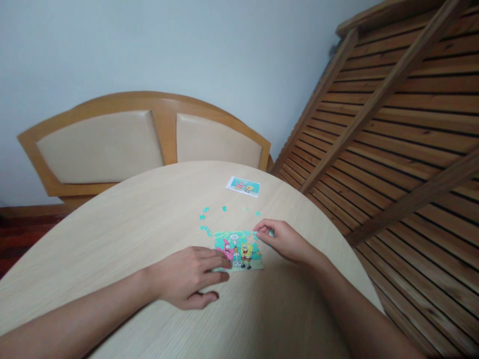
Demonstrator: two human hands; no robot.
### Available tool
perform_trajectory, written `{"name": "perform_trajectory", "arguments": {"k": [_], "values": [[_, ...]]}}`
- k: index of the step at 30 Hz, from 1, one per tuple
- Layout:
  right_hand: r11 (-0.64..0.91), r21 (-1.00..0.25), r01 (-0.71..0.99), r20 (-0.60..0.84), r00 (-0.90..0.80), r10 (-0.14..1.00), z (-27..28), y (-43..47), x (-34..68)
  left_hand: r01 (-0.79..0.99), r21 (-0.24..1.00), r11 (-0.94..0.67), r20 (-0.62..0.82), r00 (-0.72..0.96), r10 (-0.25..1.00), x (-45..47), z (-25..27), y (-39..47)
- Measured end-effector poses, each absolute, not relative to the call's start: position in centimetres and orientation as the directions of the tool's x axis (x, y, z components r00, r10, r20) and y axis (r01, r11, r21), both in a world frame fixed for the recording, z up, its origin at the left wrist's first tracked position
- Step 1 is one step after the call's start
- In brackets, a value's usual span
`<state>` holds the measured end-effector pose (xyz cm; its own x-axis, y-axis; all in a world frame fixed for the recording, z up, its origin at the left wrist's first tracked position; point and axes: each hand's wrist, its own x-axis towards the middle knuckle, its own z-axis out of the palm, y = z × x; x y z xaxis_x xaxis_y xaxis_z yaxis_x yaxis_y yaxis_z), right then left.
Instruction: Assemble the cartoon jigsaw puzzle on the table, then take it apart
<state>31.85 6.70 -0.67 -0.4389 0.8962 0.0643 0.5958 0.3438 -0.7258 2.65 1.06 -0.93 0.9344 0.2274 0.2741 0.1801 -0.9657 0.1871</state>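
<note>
A mostly assembled jigsaw puzzle (236, 254) with cartoon figures on a teal background lies flat on the table. Its top right part shows table-coloured gaps. My left hand (194, 274) rests over the puzzle's left edge, fingers stretched out and covering the lower left corner. At the upper right edge, my right hand (277, 237) pinches with thumb and fingertips. A small teal puzzle piece (256, 237) shows at those fingertips, partly hidden by them. Several loose teal pieces lie in an arc beyond the puzzle, among them one dark teal piece (224, 209).
Farther back lies a printed reference picture (245, 186) of the same cartoon scene. The round wooden table (130, 219) meets a padded chair back (101, 147) on its far side. A slatted wooden panel (392, 124) leans along the right, against a pale wall.
</note>
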Motion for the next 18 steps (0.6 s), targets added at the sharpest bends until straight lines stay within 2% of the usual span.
{"name": "perform_trajectory", "arguments": {"k": [18], "values": [[0.346,-0.748,0.566,0.133,-0.383,0.914,-1.72,6.99,31.24,0.177,0.182,-0.967,0.303,0.926,0.227,2.6,-0.97,1.01]]}}
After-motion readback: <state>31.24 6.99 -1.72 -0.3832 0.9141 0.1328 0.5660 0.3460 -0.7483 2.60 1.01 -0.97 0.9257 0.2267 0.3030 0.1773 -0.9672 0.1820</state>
